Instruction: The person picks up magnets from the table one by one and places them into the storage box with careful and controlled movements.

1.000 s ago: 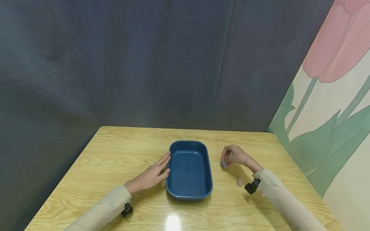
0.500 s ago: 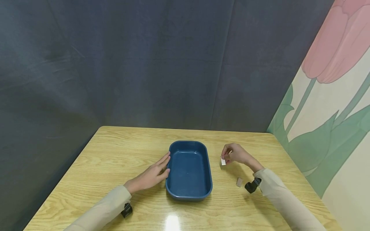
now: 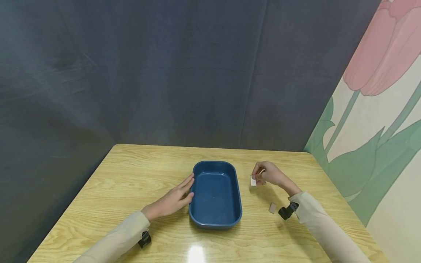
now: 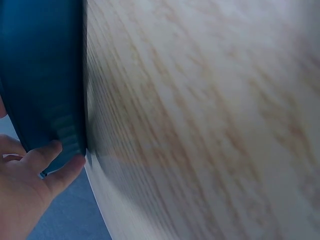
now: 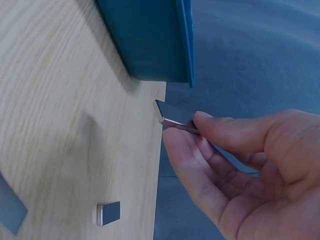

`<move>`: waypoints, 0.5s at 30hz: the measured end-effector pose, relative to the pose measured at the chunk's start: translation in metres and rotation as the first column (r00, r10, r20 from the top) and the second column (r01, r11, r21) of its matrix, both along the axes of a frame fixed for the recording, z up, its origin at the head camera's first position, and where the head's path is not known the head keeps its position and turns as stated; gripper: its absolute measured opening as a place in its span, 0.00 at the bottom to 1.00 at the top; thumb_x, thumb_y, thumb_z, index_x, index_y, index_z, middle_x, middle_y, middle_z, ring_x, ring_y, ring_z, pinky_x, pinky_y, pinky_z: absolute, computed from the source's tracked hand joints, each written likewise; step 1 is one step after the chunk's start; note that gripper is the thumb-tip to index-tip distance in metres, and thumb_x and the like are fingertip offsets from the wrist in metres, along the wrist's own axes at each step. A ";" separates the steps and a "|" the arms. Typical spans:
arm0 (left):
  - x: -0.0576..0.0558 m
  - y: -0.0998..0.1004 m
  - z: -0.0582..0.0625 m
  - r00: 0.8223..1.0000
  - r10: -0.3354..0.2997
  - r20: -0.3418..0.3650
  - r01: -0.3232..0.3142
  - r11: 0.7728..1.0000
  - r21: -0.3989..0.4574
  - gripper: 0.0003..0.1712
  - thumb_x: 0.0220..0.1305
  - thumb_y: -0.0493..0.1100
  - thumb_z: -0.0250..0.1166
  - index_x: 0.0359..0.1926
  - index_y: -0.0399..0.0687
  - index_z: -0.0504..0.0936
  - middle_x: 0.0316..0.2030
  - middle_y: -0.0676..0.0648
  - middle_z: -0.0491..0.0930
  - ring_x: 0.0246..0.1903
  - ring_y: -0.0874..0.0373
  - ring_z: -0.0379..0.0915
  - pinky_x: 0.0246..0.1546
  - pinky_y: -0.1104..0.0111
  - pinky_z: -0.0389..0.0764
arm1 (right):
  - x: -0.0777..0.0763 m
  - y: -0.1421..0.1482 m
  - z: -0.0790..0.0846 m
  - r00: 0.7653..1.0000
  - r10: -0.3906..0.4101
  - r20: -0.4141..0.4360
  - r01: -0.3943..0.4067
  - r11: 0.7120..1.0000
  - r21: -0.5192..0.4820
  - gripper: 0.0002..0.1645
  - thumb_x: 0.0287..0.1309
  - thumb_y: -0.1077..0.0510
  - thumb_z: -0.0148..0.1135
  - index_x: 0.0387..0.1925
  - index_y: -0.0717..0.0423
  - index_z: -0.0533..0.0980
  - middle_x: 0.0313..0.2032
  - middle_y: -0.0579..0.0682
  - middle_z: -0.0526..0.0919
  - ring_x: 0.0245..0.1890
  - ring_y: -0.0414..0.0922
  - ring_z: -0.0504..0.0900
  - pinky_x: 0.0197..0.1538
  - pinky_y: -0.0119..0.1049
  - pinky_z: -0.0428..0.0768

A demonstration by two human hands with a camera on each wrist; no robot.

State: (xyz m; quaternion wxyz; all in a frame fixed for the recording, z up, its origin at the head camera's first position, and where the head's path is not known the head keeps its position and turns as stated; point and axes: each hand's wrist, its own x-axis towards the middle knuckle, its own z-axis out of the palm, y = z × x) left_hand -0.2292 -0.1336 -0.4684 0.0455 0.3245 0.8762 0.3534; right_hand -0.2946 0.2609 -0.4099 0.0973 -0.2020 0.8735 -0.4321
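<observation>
My right hand (image 3: 270, 173) pinches a small shiny metal block (image 3: 253, 180) between thumb and fingers, a little above the table. In the right wrist view this block (image 5: 175, 116) points away from the fingertips, its flat face mirror-like. A second metal block (image 5: 109, 213) lies on the table below the hand and is mostly hidden in the head view. Nearer the wrist lies another small block (image 3: 272, 208). My left hand (image 3: 171, 200) rests with straight fingers against the left wall of a deep blue rectangular dish (image 3: 215, 224), whose inside shows nothing in it.
The wood-grain table (image 3: 141, 171) carries the dish near its middle, with the blocks to the dish's right. A dark curtain (image 3: 184, 73) hangs behind the far edge. A wall with painted tulips (image 3: 378, 153) stands along the right side.
My right hand has risen slightly with the metal block, whose face has turned from grey to bright. A block beneath that hand now peeks out. The left hand and dish have stayed put.
</observation>
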 end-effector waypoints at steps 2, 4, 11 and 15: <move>0.000 0.000 0.000 1.000 0.001 0.006 -0.001 1.000 0.003 0.35 0.79 0.47 0.50 0.76 0.33 0.50 0.78 0.45 0.38 0.73 0.51 0.45 0.66 0.55 0.64 | 0.000 0.000 0.001 1.000 0.002 0.004 -0.002 1.000 -0.009 0.03 0.60 0.75 0.59 0.33 0.68 0.78 0.30 0.59 0.80 0.28 0.60 0.83 0.34 0.54 0.84; 0.000 0.000 0.000 1.000 0.002 0.015 -0.002 1.000 0.000 0.36 0.79 0.47 0.50 0.76 0.34 0.49 0.78 0.46 0.37 0.73 0.52 0.44 0.66 0.55 0.64 | 0.000 -0.001 0.001 1.000 0.009 0.010 -0.009 1.000 -0.023 0.03 0.61 0.74 0.60 0.33 0.68 0.78 0.31 0.59 0.80 0.28 0.57 0.84 0.35 0.54 0.84; -0.001 -0.001 0.000 1.000 -0.002 0.031 0.002 1.000 -0.009 0.36 0.79 0.48 0.49 0.76 0.34 0.49 0.78 0.47 0.36 0.73 0.55 0.43 0.67 0.57 0.63 | -0.002 -0.001 0.003 1.000 0.014 0.014 -0.014 0.999 -0.041 0.03 0.60 0.74 0.61 0.32 0.68 0.77 0.31 0.60 0.80 0.29 0.60 0.84 0.35 0.50 0.85; -0.002 -0.001 0.001 1.000 -0.009 0.018 0.009 1.000 -0.007 0.35 0.79 0.47 0.49 0.76 0.33 0.49 0.78 0.45 0.37 0.73 0.52 0.45 0.66 0.56 0.64 | -0.001 -0.001 0.006 1.000 0.014 0.009 -0.013 0.999 -0.041 0.03 0.60 0.74 0.61 0.32 0.68 0.77 0.31 0.59 0.80 0.29 0.59 0.84 0.35 0.50 0.85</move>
